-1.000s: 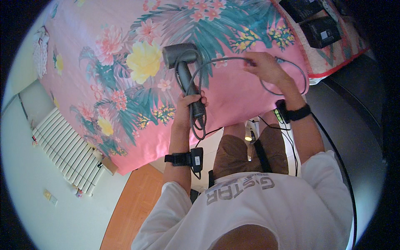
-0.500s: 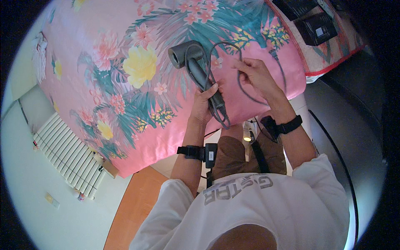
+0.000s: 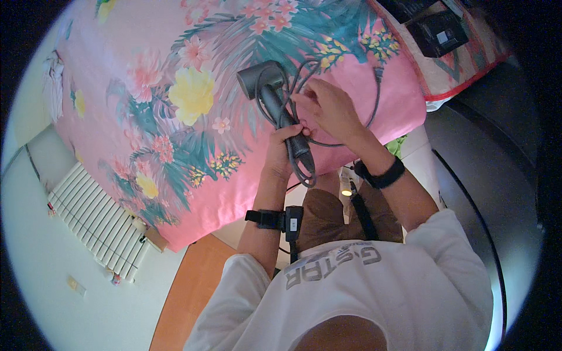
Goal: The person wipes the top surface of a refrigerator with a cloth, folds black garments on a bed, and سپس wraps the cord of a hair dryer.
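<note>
A dark grey hair dryer (image 3: 273, 105) is held over the near edge of the bed, its head pointing away from me. My left hand (image 3: 283, 144) is closed around its handle, thumb across the front. The grey power cord (image 3: 295, 100) loops along the handle and around the dryer's neck. Close beside the handle, my right hand (image 3: 329, 108) is closed with bent fingers on the cord. From there the cord runs on in a loop over the pink cover to its plug (image 3: 379, 72), which lies at the right side of the bed.
A pink flowered cover (image 3: 193, 152) spreads over the bed. At the upper right, dark boxes (image 3: 439, 35) sit on a red-edged mat (image 3: 436, 88). A white radiator (image 3: 99, 222) is at the left wall, an orange-brown wooden surface (image 3: 187, 286) below it.
My right hand has moved left to the dryer's handle, drawing the cord in with it. The plug has shifted slightly left. My left hand keeps its hold.
</note>
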Demonstrator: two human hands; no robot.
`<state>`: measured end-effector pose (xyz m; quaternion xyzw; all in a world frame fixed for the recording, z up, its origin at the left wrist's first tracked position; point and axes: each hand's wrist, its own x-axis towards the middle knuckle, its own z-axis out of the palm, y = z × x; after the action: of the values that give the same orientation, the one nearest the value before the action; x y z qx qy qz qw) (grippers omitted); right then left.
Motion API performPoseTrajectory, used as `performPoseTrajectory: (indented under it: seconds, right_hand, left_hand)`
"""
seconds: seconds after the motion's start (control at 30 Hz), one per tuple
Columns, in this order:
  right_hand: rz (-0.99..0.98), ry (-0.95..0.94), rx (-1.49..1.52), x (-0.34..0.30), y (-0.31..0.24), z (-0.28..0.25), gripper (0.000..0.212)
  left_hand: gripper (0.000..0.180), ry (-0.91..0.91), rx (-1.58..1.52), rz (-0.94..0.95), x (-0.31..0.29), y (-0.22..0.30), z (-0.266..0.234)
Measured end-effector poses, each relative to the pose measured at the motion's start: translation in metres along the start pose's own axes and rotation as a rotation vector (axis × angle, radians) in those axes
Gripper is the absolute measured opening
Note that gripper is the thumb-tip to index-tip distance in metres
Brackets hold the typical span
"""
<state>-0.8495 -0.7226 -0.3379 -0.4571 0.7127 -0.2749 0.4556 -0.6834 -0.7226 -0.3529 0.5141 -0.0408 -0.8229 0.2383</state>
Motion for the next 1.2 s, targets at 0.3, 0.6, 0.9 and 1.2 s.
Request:
performPoseTrajectory:
  seconds: [0.3,0.6,0.9,1.2]
  right_hand:
    - [-0.090,-0.713,-0.379,-0.081,0.066,-0.022,0.020]
    - [-0.235,-0.211,-0.626,-0.057,0.060,-0.115,0.016]
    - [-0.680,-0.060,-0.388,0.004,-0.008,-0.121,0.023]
    - [-0.231,-0.922,-0.061,0.031,0.049,-0.097,0.026]
  left_hand:
    - [0.024,-0.051,0.121,0.080,-0.024,0.052,-0.012]
    - [0.031,0.129,0.965,0.135,-0.026,0.057,-0.019]
    - [0.044,-0.263,1.822,0.024,-0.031,0.040,0.019]
    - [0.055,-0.721,1.384,0.140,-0.060,0.046,0.029]
